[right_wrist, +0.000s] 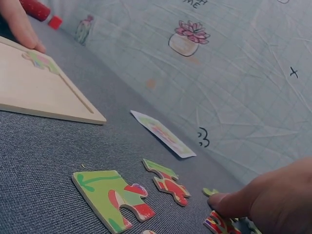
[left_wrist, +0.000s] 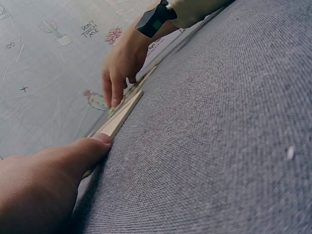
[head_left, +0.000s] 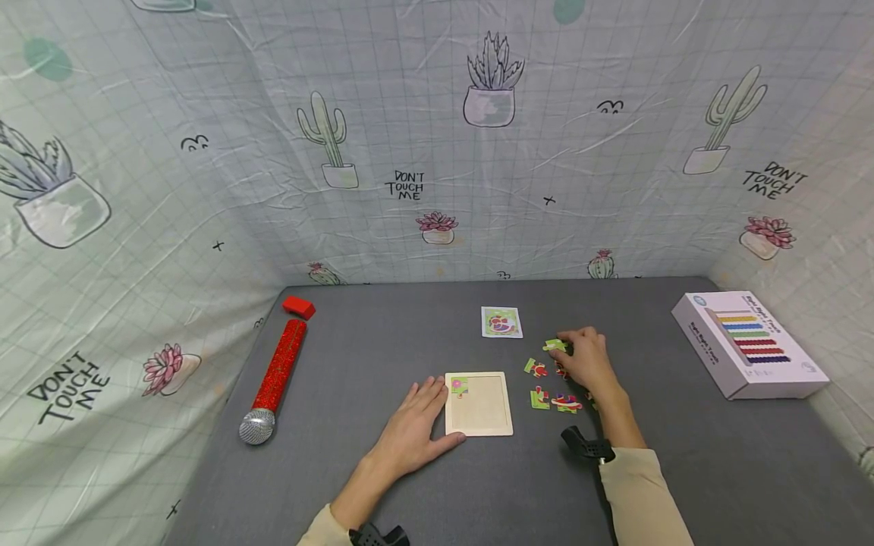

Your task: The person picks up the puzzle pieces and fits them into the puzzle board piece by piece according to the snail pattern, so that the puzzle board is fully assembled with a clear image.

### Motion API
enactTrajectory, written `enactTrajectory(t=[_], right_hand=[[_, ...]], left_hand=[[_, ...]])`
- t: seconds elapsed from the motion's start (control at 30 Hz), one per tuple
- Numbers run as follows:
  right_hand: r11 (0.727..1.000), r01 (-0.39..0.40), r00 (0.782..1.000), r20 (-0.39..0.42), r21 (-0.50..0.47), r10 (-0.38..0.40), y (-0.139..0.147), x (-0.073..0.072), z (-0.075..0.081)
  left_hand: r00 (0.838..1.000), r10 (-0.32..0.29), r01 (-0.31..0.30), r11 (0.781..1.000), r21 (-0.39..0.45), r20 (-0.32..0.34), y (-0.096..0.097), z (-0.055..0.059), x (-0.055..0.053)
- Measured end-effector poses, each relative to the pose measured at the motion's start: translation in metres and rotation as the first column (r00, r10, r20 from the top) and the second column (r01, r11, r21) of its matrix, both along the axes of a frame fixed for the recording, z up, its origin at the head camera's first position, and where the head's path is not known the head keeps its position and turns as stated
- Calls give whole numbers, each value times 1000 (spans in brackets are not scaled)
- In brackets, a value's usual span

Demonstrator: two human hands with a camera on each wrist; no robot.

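Observation:
My left hand lies flat with fingers spread at the left side of a square wooden puzzle tray, its thumb at the near edge. One puzzle piece, green with pink, sits in the tray's upper left corner. Right of the tray, my right hand pinches a green puzzle piece between thumb and fingers, close over the table. Several loose pieces lie around it, among them a green-and-red piece and a smaller red-and-green one. The right hand partly hides a red piece.
Behind the tray lies a small picture card. At the left are a red glittery microphone and a red block. A white box with coloured rows printed on it stands at the right. A patterned cloth hangs behind the grey table.

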State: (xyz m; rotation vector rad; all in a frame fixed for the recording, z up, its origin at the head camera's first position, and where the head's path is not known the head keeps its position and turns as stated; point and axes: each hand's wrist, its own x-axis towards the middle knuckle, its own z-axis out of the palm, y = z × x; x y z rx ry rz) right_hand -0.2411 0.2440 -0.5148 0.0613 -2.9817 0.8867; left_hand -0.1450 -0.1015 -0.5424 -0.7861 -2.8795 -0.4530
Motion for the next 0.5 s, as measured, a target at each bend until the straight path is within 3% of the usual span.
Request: enactTrajectory(t=[0.5], right_hand=[[996, 23, 999, -23, -89, -26, 1, 0, 6]], left_hand=[[1000, -11, 11, 1000, 6, -17, -1, 0, 0]])
